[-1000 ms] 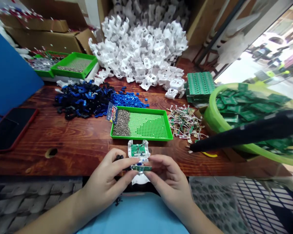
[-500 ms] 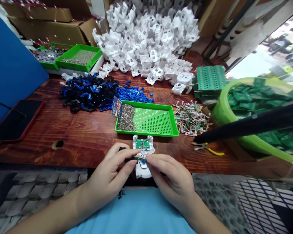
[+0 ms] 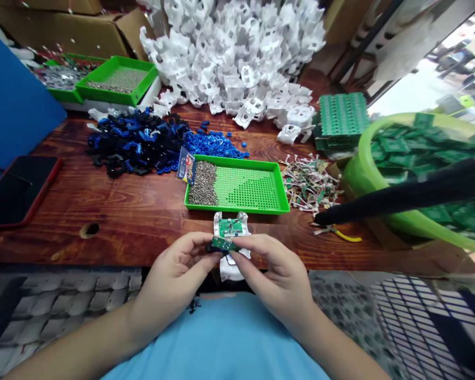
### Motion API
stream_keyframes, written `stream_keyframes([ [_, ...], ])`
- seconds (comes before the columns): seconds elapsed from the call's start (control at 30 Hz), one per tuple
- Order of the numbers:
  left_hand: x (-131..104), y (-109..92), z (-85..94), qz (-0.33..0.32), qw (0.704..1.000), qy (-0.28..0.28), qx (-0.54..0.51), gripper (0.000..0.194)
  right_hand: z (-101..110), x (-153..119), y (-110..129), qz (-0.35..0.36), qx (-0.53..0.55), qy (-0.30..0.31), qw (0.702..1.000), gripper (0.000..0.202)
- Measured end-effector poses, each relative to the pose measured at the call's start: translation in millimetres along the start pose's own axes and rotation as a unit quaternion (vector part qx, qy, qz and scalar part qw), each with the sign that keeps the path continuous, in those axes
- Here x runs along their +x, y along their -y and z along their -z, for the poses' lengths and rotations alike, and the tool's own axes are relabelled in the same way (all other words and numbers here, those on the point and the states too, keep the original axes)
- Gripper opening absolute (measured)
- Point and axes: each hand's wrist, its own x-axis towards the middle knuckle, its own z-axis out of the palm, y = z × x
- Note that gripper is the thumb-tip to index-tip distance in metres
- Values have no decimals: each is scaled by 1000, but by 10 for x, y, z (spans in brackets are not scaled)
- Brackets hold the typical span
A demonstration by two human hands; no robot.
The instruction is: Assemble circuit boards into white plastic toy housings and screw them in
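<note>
Between the fingertips of both hands is a small green circuit board, its face tilted up toward me. My left hand pinches its left end, with a dark piece partly hidden under those fingers. Thumb and forefinger of my right hand close on the right end. Just beyond the fingers, a white plastic shell lies at the table's front edge with another green circuit board in it. Below the held board, a second white plastic part shows, partly covered by my hands.
A green tray with small metal screws stands ahead. Behind it are blue and black parts and a heap of white shells. Wired boards, yellow-handled pliers and a green basin are rightward; a black bar crosses there.
The held circuit board has turned from nearly edge-on so that its green face shows. My view has shifted slightly, and both hands still grip the board.
</note>
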Motion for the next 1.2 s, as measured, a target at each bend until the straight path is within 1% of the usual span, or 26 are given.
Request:
stream_keyframes([
  [0.07, 11, -8, 8, 0, 1000, -8, -2, 13, 6, -2, -33, 33, -15, 15, 999, 31],
  [0.13, 22, -15, 3, 7, 1000, -4, -12, 13, 18, -8, -72, 49, -18, 35, 998, 31],
  [0.2, 31, -19, -7, 10, 999, 4, -30, 13, 35, -13, -98, 42, -23, 50, 998, 30],
  [0.33, 34, -12, -9, 8, 999, 12, -43, 16, 67, -15, -95, 21, -33, 58, 998, 28],
  [0.43, 27, 8, 6, -3, 1000, 11, -16, 17, 66, -22, -75, 15, -18, 51, 998, 28],
  [0.53, 14, 23, 13, -32, 999, 10, 38, 18, 47, -44, -70, -1, -4, 28, 1000, 27],
  [0.63, -4, 24, 14, -52, 996, 9, 67, 18, 32, -66, -78, -9, 2, 25, 1000, 27],
  [0.8, -14, 33, 30, -41, 997, 9, 70, 19, 42, -64, -101, 6, 4, 42, 999, 27],
  [0.87, -1, 38, 32, -23, 998, 15, 52, 20, 54, -62, -109, 9, 2, 53, 999, 26],
  [0.97, 24, 34, 28, 24, 999, 23, 6, 19, 67, -70, -113, -17, 0, 68, 998, 24],
  [1.03, 32, 20, 26, 39, 999, 23, -10, 20, 66, -77, -110, -46, 1, 75, 996, 22],
  [1.2, 20, -18, 26, 27, 999, -1, 23, 19, 29, -85, -92, -74, -6, 72, 995, 18],
])
